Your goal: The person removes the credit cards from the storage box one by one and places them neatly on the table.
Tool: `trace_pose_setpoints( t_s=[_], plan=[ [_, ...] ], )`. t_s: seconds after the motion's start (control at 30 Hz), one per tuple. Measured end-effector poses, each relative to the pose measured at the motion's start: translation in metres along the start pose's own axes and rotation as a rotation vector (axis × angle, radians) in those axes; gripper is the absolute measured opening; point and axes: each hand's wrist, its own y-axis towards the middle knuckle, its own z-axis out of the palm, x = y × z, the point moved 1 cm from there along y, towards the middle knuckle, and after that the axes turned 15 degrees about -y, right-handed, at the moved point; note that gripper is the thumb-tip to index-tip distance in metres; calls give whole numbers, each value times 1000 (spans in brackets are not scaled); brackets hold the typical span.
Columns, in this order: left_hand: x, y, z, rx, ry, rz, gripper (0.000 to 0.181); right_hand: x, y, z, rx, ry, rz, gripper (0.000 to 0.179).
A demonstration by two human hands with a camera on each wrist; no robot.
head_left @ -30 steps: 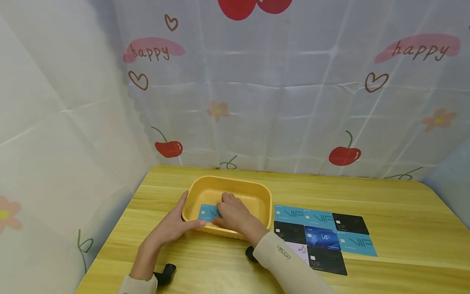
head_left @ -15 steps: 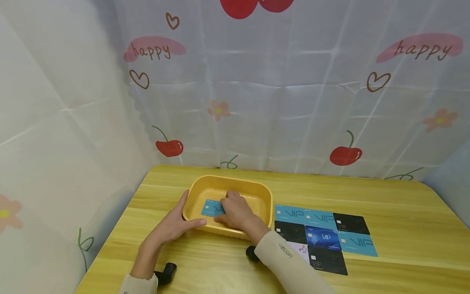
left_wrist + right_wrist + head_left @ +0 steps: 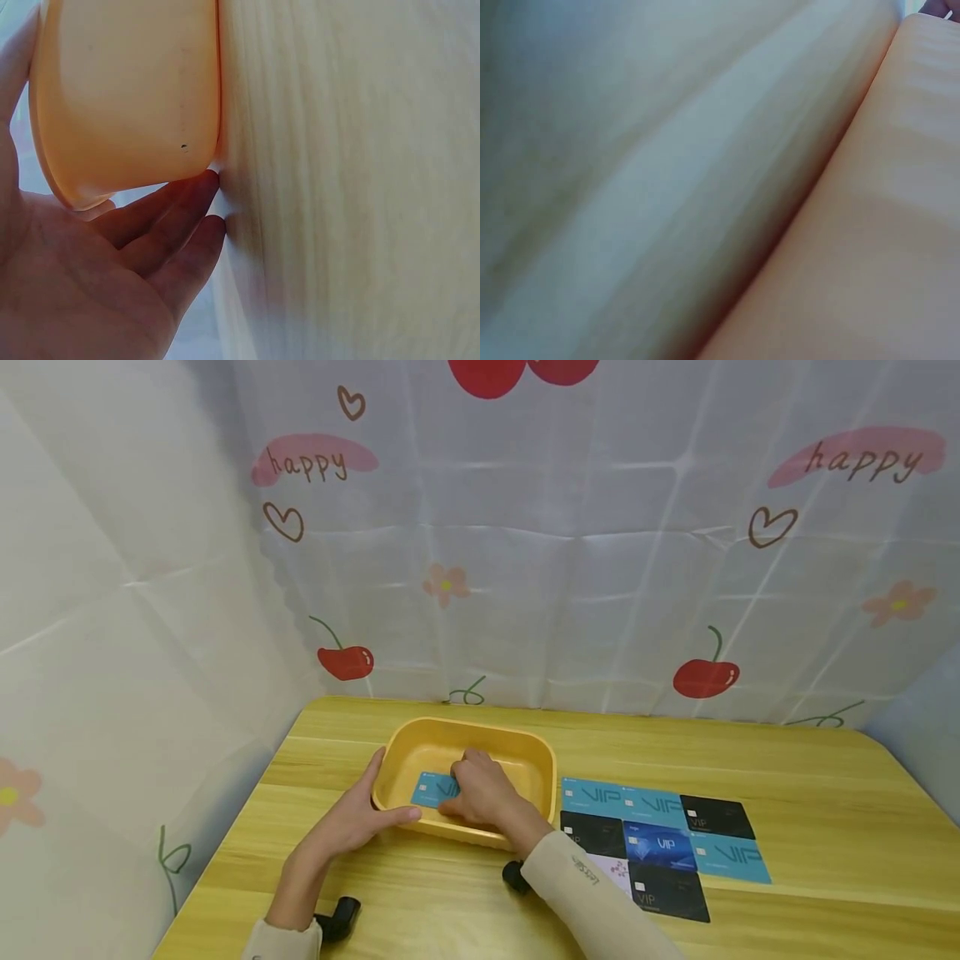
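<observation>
In the head view a yellow plastic box [image 3: 517,739] stands on the table. My left hand [image 3: 348,817] holds its near left corner, thumb over the front rim and fingers along the left side. The left wrist view shows those fingers curving round the box's lower corner, fingertips close to the tabletop. My right hand [image 3: 483,789] reaches inside the box, its thumb and fingers on the right end of a light blue VIP bank card [image 3: 432,789]. That end of the card is hidden under the hand. The right wrist view shows mostly the box's outer wall [image 3: 885,247].
Right of the box, several bank cards lie edge to edge: light blue ones [image 3: 731,856], black ones [image 3: 667,893], a dark blue one [image 3: 660,845] and a pale floral one [image 3: 611,870]. Black wrist devices [image 3: 341,920] sit at the wrists. A printed curtain [image 3: 570,610] hangs behind the wooden table [image 3: 420,910].
The light blue card has shifted slightly rightward inside the box along with my right hand, and its left end rose, then dipped a little. My left hand stays in place.
</observation>
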Motion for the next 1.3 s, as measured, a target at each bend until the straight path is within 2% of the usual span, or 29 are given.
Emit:
trace_pose_setpoints(
  t_s=[0.17, 0.37, 0.67, 1.03, 1.3],
  plan=[
    [1, 0, 0, 0, 9, -3, 114, 0, -2, -1, -16, 53, -13, 42],
    [1, 1, 0, -4, 17, -5, 114, -1, -4, -4, -31, 137, -64, 49],
    [0, 0, 1, -6, 8, -8, 114, -3, -11, -10, -58, 171, -114, 50],
    [-2, 0, 1, 8, -20, 6, 112, -10, -34, -23, -96, 212, -90, 51],
    [0, 0, 0, -5, 2, -4, 112, -21, -53, -33, -149, 200, -72, 50]
  ],
)
